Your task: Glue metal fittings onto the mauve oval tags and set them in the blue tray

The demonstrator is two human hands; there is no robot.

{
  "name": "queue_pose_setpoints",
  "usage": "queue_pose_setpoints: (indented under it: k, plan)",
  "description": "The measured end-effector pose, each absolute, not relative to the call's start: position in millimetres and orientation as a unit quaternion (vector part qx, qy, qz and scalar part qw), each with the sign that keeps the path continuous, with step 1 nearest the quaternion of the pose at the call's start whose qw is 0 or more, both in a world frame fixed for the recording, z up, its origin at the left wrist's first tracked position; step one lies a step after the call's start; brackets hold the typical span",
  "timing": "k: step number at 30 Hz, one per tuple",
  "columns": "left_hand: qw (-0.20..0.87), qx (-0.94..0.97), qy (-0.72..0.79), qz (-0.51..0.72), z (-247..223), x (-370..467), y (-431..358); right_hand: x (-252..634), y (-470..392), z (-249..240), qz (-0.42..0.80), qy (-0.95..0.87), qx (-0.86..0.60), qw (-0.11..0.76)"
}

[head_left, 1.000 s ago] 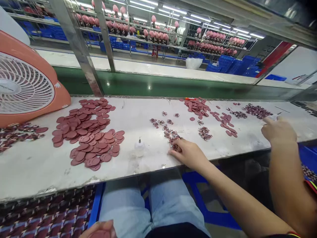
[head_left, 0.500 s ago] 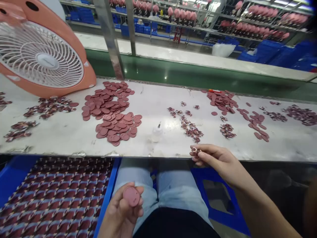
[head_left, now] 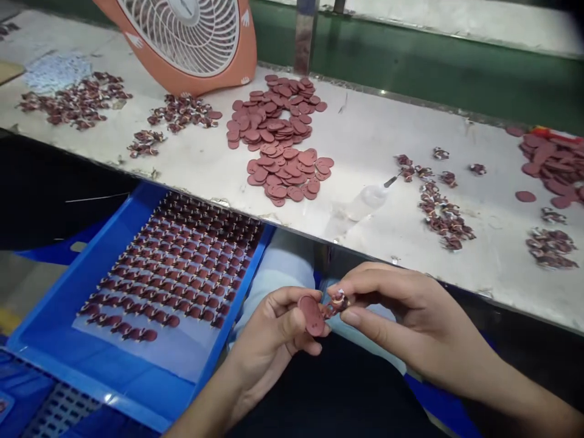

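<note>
My left hand point(head_left: 285, 325) pinches a dark pink oval disc point(head_left: 312, 316) by its edges. Close beside it, my right hand point(head_left: 387, 304) holds a small brown figure piece point(head_left: 337, 302) between thumb and fingers. The figure piece meets the disc's right edge; whether the two are joined I cannot tell. Both hands are over my lap, in front of the bench point(head_left: 365, 237). On the bench lie a heap of pink discs point(head_left: 278, 125) and, further right, a cluster of figure pieces point(head_left: 444, 213).
A blue tray point(head_left: 50, 328) at the lower left holds rows of assembled pieces. An orange fan point(head_left: 249, 48) stands at the back. A bottle with a needle tip point(head_left: 371, 196) lies on the bench. More discs point(head_left: 547, 161) are at the right.
The view has swung left and down. My right hand has brought the figure piece from the bench edge to the disc in my left hand, and the hands are now together.
</note>
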State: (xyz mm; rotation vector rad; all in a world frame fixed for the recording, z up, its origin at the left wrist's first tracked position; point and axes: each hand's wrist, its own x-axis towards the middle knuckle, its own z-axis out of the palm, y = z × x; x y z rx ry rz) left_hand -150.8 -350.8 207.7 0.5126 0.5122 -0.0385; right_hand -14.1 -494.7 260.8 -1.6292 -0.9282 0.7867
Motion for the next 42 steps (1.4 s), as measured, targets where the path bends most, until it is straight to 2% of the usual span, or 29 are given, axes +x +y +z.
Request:
queue_pose_setpoints:
  k: [7,15,29,42]
  plan:
    - [0.934,0.262,0.242,-0.028,204,-155,-349,-12,-490,267,0.308,-0.465,-0.701,0.444]
    - [0.928,0.268,0.257,-0.033,203,-152,-349,-8,-488,271,0.306,-0.492,-0.708,0.403]
    - [0.923,0.262,0.275,-0.055,202,-153,-349,-5,-483,272,0.334,-0.507,-0.689,0.396]
    - [0.924,0.233,0.299,-0.052,200,-156,-350,-5,-475,274,0.279,-0.577,-0.679,0.357]
